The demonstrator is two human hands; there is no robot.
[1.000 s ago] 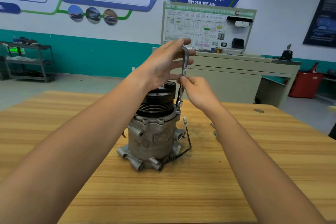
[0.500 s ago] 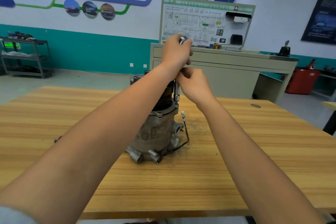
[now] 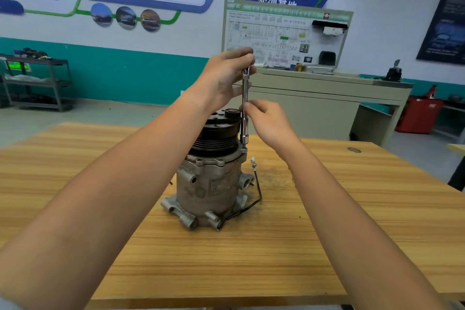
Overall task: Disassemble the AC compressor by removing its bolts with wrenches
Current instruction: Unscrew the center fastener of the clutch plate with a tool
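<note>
Behind your wooden table (image 3: 327, 234) a white and teal wall is carrying blue posters, and a beige cabinet (image 3: 314, 103) is standing against it with a wiring-diagram board (image 3: 284, 38) on top. A metal shelf (image 3: 37, 80) is sitting far off to the left and a red bin (image 3: 419, 116) far off to the right. You are facing the AC compressor (image 3: 208, 184), which is standing upright near the middle of the table, with its black pulley (image 3: 214, 138) on top and its grey, grimy body below. A thin black cable (image 3: 259, 191) is looping from the base up the right side of the body and ending in a small pale connector (image 3: 253, 162) that is sticking up clear of the tabletop. You are holding a long, slim socket wrench (image 3: 244, 108) upright, with its lower end sitting on the housing flange at the right edge, just beside the pulley; the bolt under the socket is hidden. Your left hand (image 3: 224, 78) is gripping the top of the wrench, its fingers curling round the head. Your right hand (image 3: 269, 121) is pinching the shaft about halfway down between thumb and forefinger, with the other fingers loosely curling behind. Both bare forearms are reaching in from the bottom corners of the view.
</note>
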